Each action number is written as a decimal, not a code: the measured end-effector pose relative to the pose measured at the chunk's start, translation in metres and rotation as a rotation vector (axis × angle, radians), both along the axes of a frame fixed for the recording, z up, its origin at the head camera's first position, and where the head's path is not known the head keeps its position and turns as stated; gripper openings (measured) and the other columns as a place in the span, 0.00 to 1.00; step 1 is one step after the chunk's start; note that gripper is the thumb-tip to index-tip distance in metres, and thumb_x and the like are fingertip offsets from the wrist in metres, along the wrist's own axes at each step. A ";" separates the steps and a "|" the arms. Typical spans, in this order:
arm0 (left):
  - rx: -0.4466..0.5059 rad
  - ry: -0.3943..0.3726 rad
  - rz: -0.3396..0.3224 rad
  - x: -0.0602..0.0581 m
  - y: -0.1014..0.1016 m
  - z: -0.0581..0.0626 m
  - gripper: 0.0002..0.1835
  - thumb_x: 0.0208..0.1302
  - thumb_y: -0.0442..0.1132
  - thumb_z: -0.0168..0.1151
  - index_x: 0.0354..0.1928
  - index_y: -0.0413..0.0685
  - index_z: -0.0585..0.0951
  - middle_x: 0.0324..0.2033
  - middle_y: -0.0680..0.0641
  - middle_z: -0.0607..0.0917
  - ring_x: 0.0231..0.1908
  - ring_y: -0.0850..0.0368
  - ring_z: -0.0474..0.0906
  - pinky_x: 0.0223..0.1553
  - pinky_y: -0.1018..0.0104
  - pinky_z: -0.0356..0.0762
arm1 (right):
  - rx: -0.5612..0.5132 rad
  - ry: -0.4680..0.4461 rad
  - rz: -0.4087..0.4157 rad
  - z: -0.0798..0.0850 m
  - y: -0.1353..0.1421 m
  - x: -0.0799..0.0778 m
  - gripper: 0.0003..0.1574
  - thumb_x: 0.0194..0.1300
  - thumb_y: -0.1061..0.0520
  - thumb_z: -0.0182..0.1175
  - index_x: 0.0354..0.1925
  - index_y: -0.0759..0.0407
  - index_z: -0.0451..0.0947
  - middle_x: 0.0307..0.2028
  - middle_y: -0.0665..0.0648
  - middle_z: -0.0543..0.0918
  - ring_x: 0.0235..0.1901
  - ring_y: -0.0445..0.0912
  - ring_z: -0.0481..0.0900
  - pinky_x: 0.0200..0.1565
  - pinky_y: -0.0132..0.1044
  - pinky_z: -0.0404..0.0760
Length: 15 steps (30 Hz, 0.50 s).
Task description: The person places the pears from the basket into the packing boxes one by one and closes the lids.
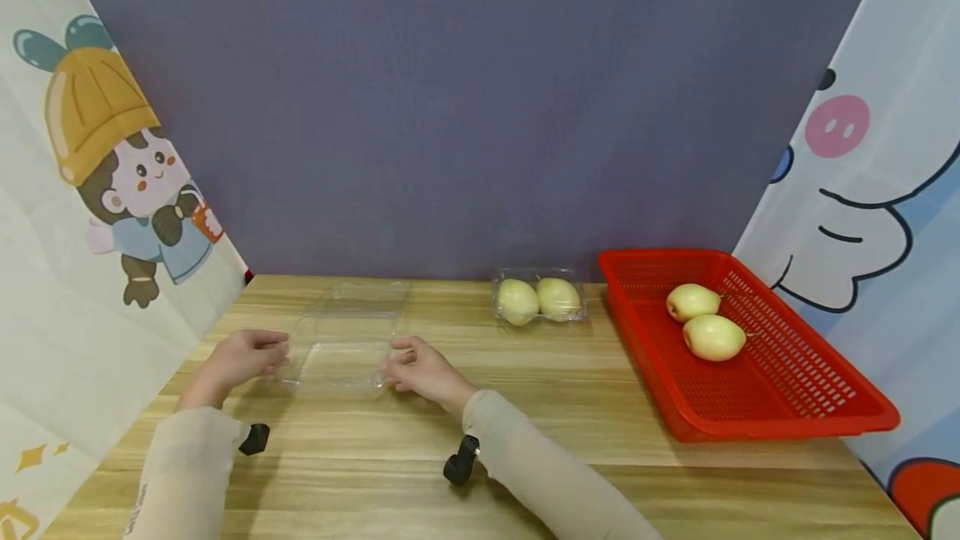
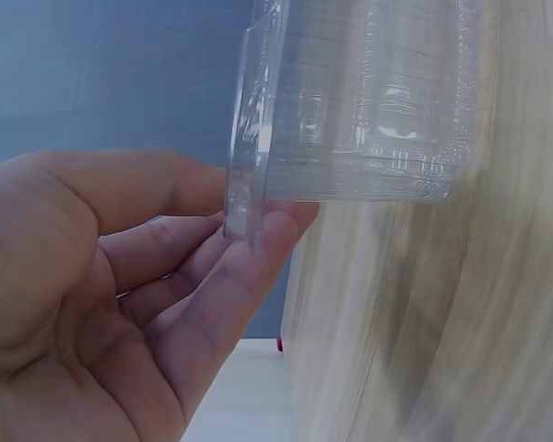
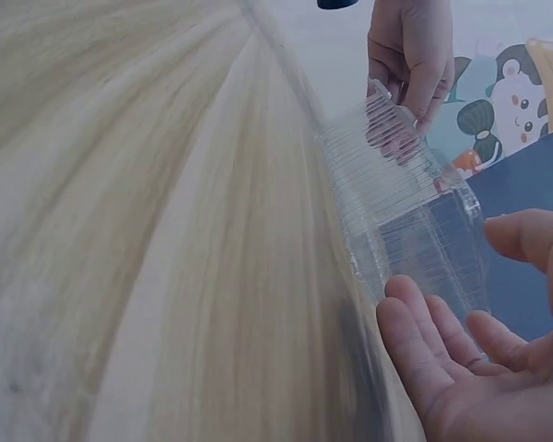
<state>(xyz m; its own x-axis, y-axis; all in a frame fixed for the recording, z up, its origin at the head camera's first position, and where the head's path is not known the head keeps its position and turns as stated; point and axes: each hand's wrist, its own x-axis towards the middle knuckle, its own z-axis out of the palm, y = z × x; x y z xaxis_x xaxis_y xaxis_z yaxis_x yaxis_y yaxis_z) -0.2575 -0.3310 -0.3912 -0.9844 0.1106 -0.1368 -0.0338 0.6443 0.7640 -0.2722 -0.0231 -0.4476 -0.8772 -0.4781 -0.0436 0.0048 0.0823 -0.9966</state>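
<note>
A clear plastic clamshell box [image 1: 341, 352] stands with its lid folded back on the left part of the table. At its left end my left hand [image 1: 251, 354] pinches the rim between thumb and fingers, as the left wrist view shows up close. My right hand [image 1: 426, 372] is at the box's right end. In the right wrist view, its thumb and fingers [image 3: 410, 336] are spread apart beside the box wall, with the fingertips close to the plastic; whether they touch it I cannot tell.
Farther back on the wooden table [image 1: 360, 473] is another clear box [image 1: 581, 313] holding two pale yellow pears [image 1: 558, 298]. A red plastic basket [image 1: 652, 382] on the right contains two more pears [image 1: 714, 337]. A grey-blue cloth [image 1: 480, 107] hangs behind the table.
</note>
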 end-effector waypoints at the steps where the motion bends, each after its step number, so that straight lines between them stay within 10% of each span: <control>1: 0.004 -0.004 0.000 0.000 0.000 0.000 0.29 0.78 0.41 0.51 0.67 0.20 0.64 0.54 0.26 0.80 0.51 0.38 0.81 0.44 0.58 0.85 | -0.001 0.003 0.000 0.000 0.001 0.000 0.36 0.71 0.55 0.64 0.69 0.68 0.63 0.48 0.58 0.78 0.42 0.48 0.85 0.47 0.38 0.85; 15: 0.087 -0.013 -0.013 -0.003 0.014 -0.005 0.32 0.77 0.45 0.55 0.68 0.23 0.65 0.56 0.28 0.79 0.51 0.40 0.81 0.46 0.60 0.84 | 0.043 0.032 -0.017 -0.002 0.022 0.002 0.35 0.70 0.54 0.64 0.68 0.64 0.64 0.50 0.58 0.79 0.43 0.48 0.84 0.49 0.39 0.85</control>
